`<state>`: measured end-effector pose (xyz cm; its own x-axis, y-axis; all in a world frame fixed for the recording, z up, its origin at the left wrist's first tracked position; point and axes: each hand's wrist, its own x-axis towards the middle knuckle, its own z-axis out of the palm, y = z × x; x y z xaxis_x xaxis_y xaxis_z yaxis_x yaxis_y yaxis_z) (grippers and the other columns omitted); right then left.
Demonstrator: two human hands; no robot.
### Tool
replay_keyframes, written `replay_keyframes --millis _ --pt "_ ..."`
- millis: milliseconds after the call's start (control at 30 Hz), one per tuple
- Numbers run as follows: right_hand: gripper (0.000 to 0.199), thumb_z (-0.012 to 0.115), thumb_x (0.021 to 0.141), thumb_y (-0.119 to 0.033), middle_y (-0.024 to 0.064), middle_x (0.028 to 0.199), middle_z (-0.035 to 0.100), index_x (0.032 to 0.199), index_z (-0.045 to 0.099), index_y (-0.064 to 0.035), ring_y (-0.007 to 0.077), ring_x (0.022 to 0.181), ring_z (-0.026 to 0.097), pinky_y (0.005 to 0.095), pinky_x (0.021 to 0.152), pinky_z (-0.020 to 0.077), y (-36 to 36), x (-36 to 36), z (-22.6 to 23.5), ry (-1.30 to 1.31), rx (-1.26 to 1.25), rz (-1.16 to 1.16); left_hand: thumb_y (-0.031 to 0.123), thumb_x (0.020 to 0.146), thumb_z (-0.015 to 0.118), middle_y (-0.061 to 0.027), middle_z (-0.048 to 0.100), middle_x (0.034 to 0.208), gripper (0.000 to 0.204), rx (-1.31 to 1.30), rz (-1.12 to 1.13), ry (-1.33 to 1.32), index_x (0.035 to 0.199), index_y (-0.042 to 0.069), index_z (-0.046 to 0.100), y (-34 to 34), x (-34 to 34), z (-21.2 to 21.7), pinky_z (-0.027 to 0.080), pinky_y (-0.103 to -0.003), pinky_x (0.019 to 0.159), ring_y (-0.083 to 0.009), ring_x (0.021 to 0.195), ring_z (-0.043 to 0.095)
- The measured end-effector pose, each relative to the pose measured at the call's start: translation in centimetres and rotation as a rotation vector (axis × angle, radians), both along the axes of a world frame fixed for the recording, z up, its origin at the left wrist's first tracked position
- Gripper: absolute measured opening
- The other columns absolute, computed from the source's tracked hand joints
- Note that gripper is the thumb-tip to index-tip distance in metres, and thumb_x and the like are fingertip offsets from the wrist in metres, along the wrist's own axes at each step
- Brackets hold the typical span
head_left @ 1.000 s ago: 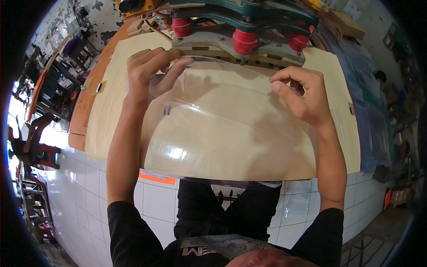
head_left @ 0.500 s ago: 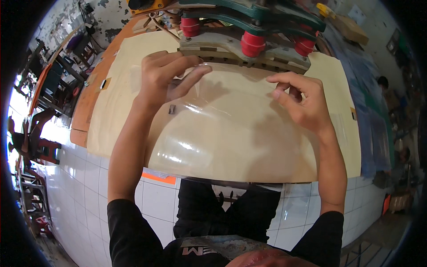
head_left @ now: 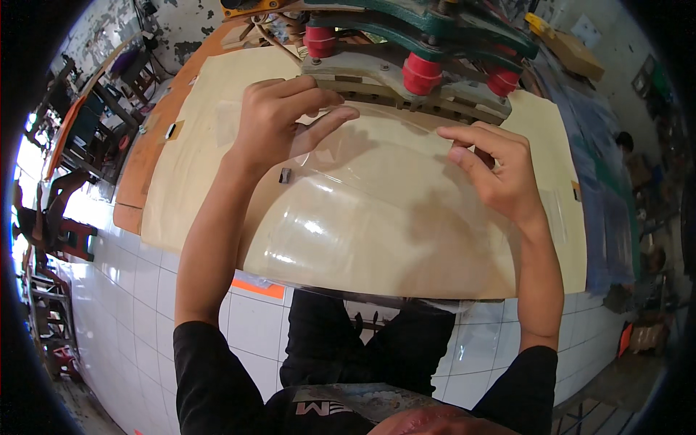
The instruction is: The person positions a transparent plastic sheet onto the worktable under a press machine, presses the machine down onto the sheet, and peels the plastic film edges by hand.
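Observation:
A clear plastic sheet (head_left: pixel 377 239) lies bowed over the cream board (head_left: pixel 192 145), catching bright glare on its left half. Its near end hangs past the table edge above my lap. My left hand (head_left: pixel 279 123) grips the sheet's far left part between thumb and curled fingers. On the far right part, my right hand (head_left: pixel 496 163) has thumb and forefinger bent round the sheet; the film is so transparent that the exact contact is hard to see. Just beyond both hands stands a green press (head_left: pixel 464 43) with red spools (head_left: pixel 422 74) and a grey metal bar (head_left: pixel 377 69) beneath.
A small dark piece (head_left: pixel 286 175) shows near my left wrist. Blue-tinted plastic sheets (head_left: pixel 609 232) lie at the right, with a cardboard box (head_left: pixel 573 54) behind. Orange-brown tabletop (head_left: pixel 134 196) shows at the left. A red stool (head_left: pixel 76 238) stands on the tiled floor.
My left hand has shifted slightly to the right, and the glare on the sheet has changed shape. The press sits slightly further right in view. My right hand has barely moved.

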<state>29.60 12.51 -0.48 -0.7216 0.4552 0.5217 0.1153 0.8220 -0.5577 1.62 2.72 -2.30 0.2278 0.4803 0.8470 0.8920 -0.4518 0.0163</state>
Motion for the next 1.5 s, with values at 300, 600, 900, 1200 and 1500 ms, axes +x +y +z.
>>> replay_keyframes --millis 300,600,900,1200,1500 --pt "0.022 0.064 0.079 -0.001 0.0084 0.07 0.06 0.1 0.07 -0.0022 0.0132 0.056 0.052 0.0249 0.054 0.0415 0.0 0.0 0.0 0.01 0.032 0.012 0.023 0.065 0.084 0.0001 0.061 0.06 0.022 0.027 0.02 -0.011 0.068 0.008 0.068 0.0 0.3 0.3 0.041 -0.025 0.044 -0.013 0.048 0.057" --pt "0.021 0.064 0.079 0.0 0.0073 0.069 0.06 0.099 0.07 -0.0005 0.0116 0.054 0.051 0.0247 0.051 0.0404 0.1 -0.3 -0.6 0.025 0.044 0.039 0.03 0.061 0.087 0.0012 0.058 0.058 0.028 0.069 0.077 0.031 0.068 0.01 0.068 -0.2 0.9 0.2 0.041 -0.025 0.045 -0.0128 0.048 0.056" --pt "0.021 0.064 0.079 0.001 0.0074 0.07 0.06 0.098 0.07 -0.0013 0.0111 0.053 0.051 0.0241 0.049 0.0403 0.1 -0.3 -0.7 -0.007 0.033 0.025 0.016 0.064 0.085 -0.0022 0.059 0.058 0.02 -0.057 -0.078 -0.059 0.072 0.008 0.069 0.1 0.9 -0.5 0.038 -0.026 0.044 -0.013 0.047 0.053" --pt "0.02 0.064 0.077 0.001 0.0102 0.068 0.06 0.096 0.07 -0.0005 0.0181 0.055 0.053 0.0283 0.054 0.0432 0.1 -0.3 -0.5 0.017 0.075 0.061 0.016 0.067 0.083 -0.0011 0.055 0.056 0.017 -0.104 -0.095 -0.135 0.07 0.007 0.069 0.1 1.2 -0.4 0.037 -0.026 0.042 -0.0134 0.047 0.051" --pt "0.02 0.063 0.079 -0.001 0.008 0.07 0.061 0.098 0.07 -0.0018 0.012 0.053 0.051 0.0253 0.05 0.0404 0.2 -0.1 -0.7 0.009 0.067 0.044 0.017 0.068 0.083 -0.0019 0.054 0.055 0.018 -0.091 -0.112 -0.124 0.069 0.007 0.068 0.2 1.1 -0.5 0.037 -0.026 0.042 -0.0143 0.047 0.051"
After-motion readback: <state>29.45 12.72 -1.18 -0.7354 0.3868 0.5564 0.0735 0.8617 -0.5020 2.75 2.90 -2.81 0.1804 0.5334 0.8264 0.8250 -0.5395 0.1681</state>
